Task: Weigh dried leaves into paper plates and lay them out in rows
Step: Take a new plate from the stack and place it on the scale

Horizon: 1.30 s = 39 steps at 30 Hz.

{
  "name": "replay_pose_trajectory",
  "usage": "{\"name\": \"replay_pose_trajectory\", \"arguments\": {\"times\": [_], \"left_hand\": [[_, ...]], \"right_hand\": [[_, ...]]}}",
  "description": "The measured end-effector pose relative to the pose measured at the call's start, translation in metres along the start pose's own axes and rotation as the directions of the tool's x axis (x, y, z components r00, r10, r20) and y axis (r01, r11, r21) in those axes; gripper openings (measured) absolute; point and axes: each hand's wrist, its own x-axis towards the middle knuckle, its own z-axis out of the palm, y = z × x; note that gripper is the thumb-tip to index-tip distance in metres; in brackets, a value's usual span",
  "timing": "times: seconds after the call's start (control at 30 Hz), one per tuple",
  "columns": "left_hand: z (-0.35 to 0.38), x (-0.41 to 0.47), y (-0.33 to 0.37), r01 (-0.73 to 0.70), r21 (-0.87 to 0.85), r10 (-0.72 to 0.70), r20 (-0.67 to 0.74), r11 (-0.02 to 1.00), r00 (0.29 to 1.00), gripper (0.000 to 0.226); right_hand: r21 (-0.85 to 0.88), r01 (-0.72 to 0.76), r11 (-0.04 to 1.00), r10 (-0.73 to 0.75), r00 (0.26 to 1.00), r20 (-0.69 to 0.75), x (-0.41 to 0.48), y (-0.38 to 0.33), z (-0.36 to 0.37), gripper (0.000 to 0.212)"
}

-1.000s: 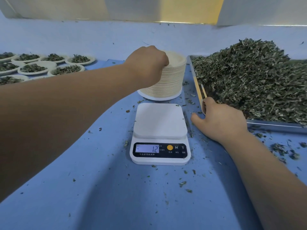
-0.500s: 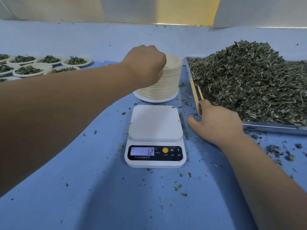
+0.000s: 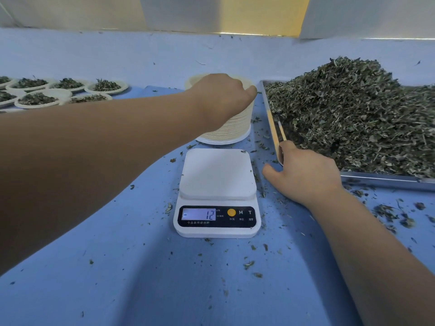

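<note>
A tall stack of cream paper plates (image 3: 233, 128) stands behind the white digital scale (image 3: 217, 175), whose bare platform reads minus 12. My left hand (image 3: 221, 95) lies over the top of the stack, fingers curled down over the far rim of the top plate. A big heap of dried green leaves (image 3: 353, 114) fills a metal tray (image 3: 376, 178) on the right. My right hand (image 3: 303, 175) rests flat on the blue cloth at the tray's near left corner, thumb spread, index finger touching the rim. It holds nothing.
Several paper plates filled with leaves (image 3: 37, 100) lie in rows at the far left. A thin wooden stick (image 3: 281, 130) lies inside the tray's left edge. Leaf crumbs are scattered over the blue cloth (image 3: 117, 267). A pale wall rises behind the table.
My left hand has slid to the right across the top of the stack, its fingers now reaching over the far right rim. My right hand has stayed at the tray corner.
</note>
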Motion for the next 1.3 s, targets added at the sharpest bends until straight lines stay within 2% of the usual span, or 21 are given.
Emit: {"name": "replay_pose_trajectory", "arguments": {"times": [0.13, 0.23, 0.3, 0.37, 0.47, 0.6, 0.7, 0.83, 0.97, 1.07, 1.2, 1.3], "left_hand": [[0.007, -0.002, 0.001, 0.080, 0.004, -0.079, -0.077, 0.997, 0.994, 0.076], [0.013, -0.007, -0.008, 0.159, -0.060, -0.167, -0.164, 0.985, 0.972, 0.056], [0.018, -0.014, -0.013, 0.240, -0.218, -0.286, -0.217, 0.946, 0.933, 0.041], [0.023, -0.021, -0.017, 0.335, -0.435, -0.469, -0.248, 0.836, 0.847, 0.032], [0.032, -0.034, -0.018, 0.384, -0.727, -0.720, -0.216, 0.570, 0.660, 0.026], [0.049, -0.063, 0.001, 0.242, -0.885, -0.809, -0.215, 0.398, 0.547, 0.032], [0.061, -0.088, 0.015, 0.218, -0.942, -0.868, -0.126, 0.257, 0.480, 0.040], [0.075, -0.116, 0.025, 0.202, -0.941, -0.847, -0.134, 0.271, 0.514, 0.025], [0.077, -0.135, 0.025, 0.108, -0.894, -0.744, -0.289, 0.435, 0.603, 0.026], [0.085, -0.144, 0.027, 0.055, -0.864, -0.664, -0.343, 0.501, 0.664, 0.027], [0.100, -0.150, 0.028, 0.071, -0.840, -0.631, -0.345, 0.538, 0.695, 0.023], [0.102, -0.149, 0.030, 0.097, -0.866, -0.632, -0.276, 0.490, 0.724, 0.026]], "right_hand": [[0.005, -0.002, 1.000, 0.002, 1.000, 0.014, 0.000, 0.000, -0.001, 0.043], [0.007, -0.002, 1.000, 0.001, 1.000, 0.029, 0.000, -0.001, -0.002, 0.044], [0.009, -0.006, 1.000, 0.006, 0.999, 0.031, 0.000, -0.001, -0.003, 0.044], [0.006, -0.020, 1.000, 0.020, 0.999, 0.031, 0.000, -0.001, -0.003, 0.045], [-0.002, -0.033, 0.999, 0.033, 0.998, 0.046, 0.001, -0.002, -0.005, 0.045], [0.001, -0.050, 0.999, 0.050, 0.997, 0.062, 0.000, -0.004, -0.006, 0.045], [-0.008, -0.047, 0.999, 0.048, 0.997, 0.055, -0.001, -0.003, -0.006, 0.044], [-0.016, -0.044, 0.999, 0.045, 0.998, 0.042, 0.000, -0.003, -0.005, 0.044], [-0.029, -0.044, 0.999, 0.045, 0.999, 0.026, 0.000, -0.003, -0.004, 0.045], [-0.050, -0.041, 0.998, 0.043, 0.998, 0.037, 0.000, -0.003, -0.005, 0.046], [-0.065, -0.044, 0.997, 0.047, 0.998, 0.040, 0.000, -0.002, -0.003, 0.047], [-0.065, -0.042, 0.997, 0.044, 0.999, 0.031, -0.001, -0.002, -0.003, 0.046]]}}
